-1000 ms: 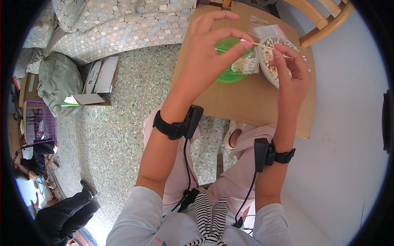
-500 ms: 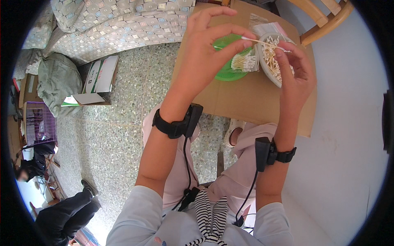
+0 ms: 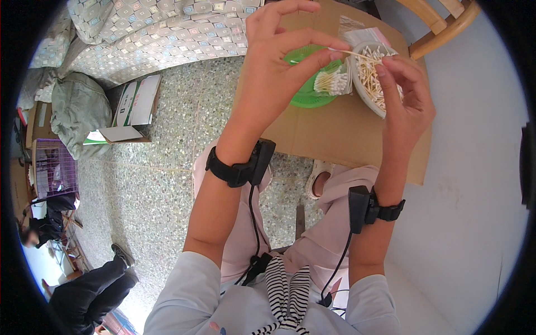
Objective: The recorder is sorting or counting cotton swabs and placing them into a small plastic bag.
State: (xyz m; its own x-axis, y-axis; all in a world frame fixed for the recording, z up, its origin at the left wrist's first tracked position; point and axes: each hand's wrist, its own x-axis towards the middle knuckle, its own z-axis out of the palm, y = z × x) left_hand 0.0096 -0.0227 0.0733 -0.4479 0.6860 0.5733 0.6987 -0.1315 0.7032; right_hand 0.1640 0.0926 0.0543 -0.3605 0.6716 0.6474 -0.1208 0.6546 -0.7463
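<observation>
A thin cotton swab (image 3: 360, 54) stretches between my hands above the table. The thumb and forefinger of my left hand (image 3: 273, 67) pinch one end, while the other fingers stay raised. My right hand (image 3: 407, 95) has its thumb and forefinger closed at the opposite end. Below and between them is a green plastic basket (image 3: 310, 101), with a bundle of cotton swabs (image 3: 331, 82) in a clear bag at its right side. A whitish bowl (image 3: 361, 95) full of loose cotton swabs (image 3: 368, 75) stands beside it, partly hidden by my right hand.
Cardboard (image 3: 335, 125) covers the table, with clear plastic bags (image 3: 365, 36) behind the bowl. A wooden chair (image 3: 441, 39) stands far right, next to a white wall (image 3: 469, 151). Left on the speckled floor are an opened carton (image 3: 137, 106) and a person in dark trousers (image 3: 92, 293).
Both hands have shifted only slightly, the left a little up and left, the right a little right. The cotton swab stays between them.
</observation>
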